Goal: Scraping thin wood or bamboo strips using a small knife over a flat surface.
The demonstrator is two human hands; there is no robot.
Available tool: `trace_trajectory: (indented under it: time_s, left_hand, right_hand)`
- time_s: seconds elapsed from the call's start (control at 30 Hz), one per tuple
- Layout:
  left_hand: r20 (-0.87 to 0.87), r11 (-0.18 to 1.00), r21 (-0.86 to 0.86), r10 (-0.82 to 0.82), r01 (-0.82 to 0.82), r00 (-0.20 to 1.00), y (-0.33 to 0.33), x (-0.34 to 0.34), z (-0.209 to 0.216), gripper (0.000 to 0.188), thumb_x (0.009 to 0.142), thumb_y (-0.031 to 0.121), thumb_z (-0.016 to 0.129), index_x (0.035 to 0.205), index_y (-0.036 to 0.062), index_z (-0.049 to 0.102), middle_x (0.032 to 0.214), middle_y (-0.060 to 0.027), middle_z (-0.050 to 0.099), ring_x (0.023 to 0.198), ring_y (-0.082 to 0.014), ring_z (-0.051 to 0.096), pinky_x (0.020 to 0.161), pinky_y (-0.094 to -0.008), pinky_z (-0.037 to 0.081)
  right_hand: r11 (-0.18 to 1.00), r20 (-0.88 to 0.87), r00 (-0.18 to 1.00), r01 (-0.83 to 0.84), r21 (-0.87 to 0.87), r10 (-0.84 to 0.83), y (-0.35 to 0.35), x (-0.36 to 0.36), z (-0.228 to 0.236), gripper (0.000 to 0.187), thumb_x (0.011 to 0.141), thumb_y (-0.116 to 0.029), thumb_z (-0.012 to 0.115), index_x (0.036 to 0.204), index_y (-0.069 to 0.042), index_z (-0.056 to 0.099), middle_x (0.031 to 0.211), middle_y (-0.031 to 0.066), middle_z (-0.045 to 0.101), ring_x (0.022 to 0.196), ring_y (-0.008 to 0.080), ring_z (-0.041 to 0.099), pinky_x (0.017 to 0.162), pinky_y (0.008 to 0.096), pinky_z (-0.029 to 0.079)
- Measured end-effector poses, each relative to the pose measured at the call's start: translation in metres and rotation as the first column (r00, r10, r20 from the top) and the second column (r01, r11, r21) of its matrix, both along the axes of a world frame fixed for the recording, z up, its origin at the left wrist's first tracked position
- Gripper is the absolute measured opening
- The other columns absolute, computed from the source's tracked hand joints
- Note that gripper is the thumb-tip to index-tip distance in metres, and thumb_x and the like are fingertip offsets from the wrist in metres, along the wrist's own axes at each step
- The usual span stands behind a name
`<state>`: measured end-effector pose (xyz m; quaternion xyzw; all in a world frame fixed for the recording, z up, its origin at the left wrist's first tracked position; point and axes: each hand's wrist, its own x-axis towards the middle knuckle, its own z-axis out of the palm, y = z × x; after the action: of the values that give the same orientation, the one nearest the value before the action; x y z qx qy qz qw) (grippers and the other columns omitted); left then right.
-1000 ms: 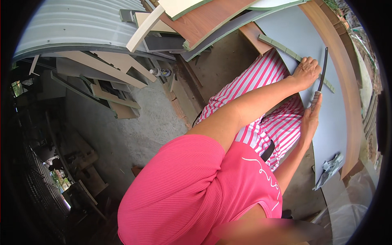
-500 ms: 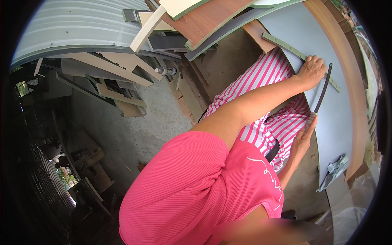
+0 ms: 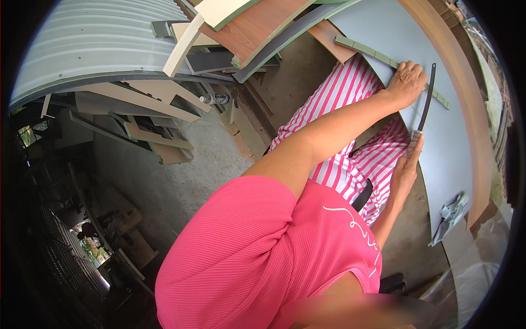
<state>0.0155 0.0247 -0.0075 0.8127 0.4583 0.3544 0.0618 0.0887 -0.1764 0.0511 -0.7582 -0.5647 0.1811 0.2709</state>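
A narrow greenish strip (image 3: 368,49), divided by cross lines into several short pieces, lies across a blue-grey board (image 3: 457,148) in front of me. Fingers bent, my left hand (image 3: 406,85) grips the strip from above and presses it to the board. Close to the board's near edge, my right hand (image 3: 404,171) is closed round the light-coloured handle of a long, dark, narrow blade (image 3: 427,101). This blade points away from me, has a hole near its tip, and crosses the strip just right of my left hand. Whether it touches the strip, I cannot tell.
Crumpled grey material (image 3: 450,216) sits on the board's lower right part. Wood-grain panels (image 3: 263,33) are stacked at the far left of the board. Board offcuts (image 3: 148,123) and a small bottle (image 3: 213,99) lie on the floor at left. Clear plastic sheeting (image 3: 482,257) hangs at lower right.
The view has shifted a little, so the board and both hands appear slightly further left and up. My grips on strip and blade look the same.
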Motion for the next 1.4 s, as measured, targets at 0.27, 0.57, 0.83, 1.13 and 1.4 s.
trace_trajectory:
  time_s: [0.27,0.57,0.83,1.13,1.4]
  left_hand:
    - [0.033,1.0,-0.01,-0.014,0.014,0.999,0.002,-0.003,0.001,0.016,0.08,0.017,0.069,0.088,0.0057,0.061,0.097,-0.0109,0.055,0.097,-0.0273,0.049,0.087,-0.0395,0.036]
    - [0.038,1.0,-0.002,-0.025,0.025,0.999,-0.004,-0.006,0.004,0.017,0.08,0.016,0.069,0.088,0.0048,0.06,0.095,-0.0103,0.055,0.095,-0.0273,0.049,0.084,-0.0392,0.036]
    - [0.071,0.999,0.026,-0.03,0.028,0.997,-0.002,-0.006,0.003,0.016,0.079,0.015,0.07,0.087,0.0059,0.059,0.093,-0.0095,0.054,0.094,-0.027,0.048,0.084,-0.0397,0.036]
    - [0.072,0.999,0.016,-0.035,0.034,0.997,-0.003,-0.006,0.004,0.017,0.078,0.014,0.07,0.088,0.006,0.058,0.093,-0.0094,0.053,0.093,-0.0272,0.048,0.083,-0.0395,0.037]
    - [0.07,0.999,0.023,-0.028,0.026,0.997,-0.003,-0.006,0.001,0.018,0.079,0.016,0.07,0.088,0.0064,0.059,0.093,-0.0097,0.054,0.093,-0.0269,0.049,0.083,-0.0396,0.036]
  right_hand:
    - [0.95,-0.094,0.982,0.13,-0.283,-0.162,-0.005,-0.009,0.017,0.07,0.09,-0.006,0.041,0.15,-0.036,0.019,0.113,0.0248,0.063,0.088,0.0368,0.067,0.073,0.0457,0.048]
    - [0.957,-0.131,0.98,0.108,-0.268,-0.147,0.047,-0.009,0.021,0.069,0.091,-0.003,0.041,0.15,-0.034,0.022,0.135,0.0194,0.053,0.116,0.0345,0.058,0.089,0.0408,0.047]
    - [0.969,-0.083,0.985,0.128,-0.211,-0.149,-0.023,-0.016,0.014,0.069,0.091,-0.005,0.042,0.15,-0.035,0.021,0.106,0.0257,0.064,0.075,0.0381,0.065,0.069,0.045,0.047]
    - [0.988,-0.05,0.994,0.086,-0.127,-0.093,0.033,-0.007,0.008,0.067,0.092,-0.008,0.043,0.15,-0.035,0.021,0.11,0.0243,0.064,0.088,0.0396,0.066,0.075,0.0464,0.048]
    - [0.967,-0.088,0.986,0.117,-0.227,-0.14,-0.001,-0.012,0.011,0.069,0.092,-0.006,0.043,0.149,-0.038,0.021,0.122,0.0217,0.06,0.101,0.0341,0.066,0.079,0.0437,0.048]
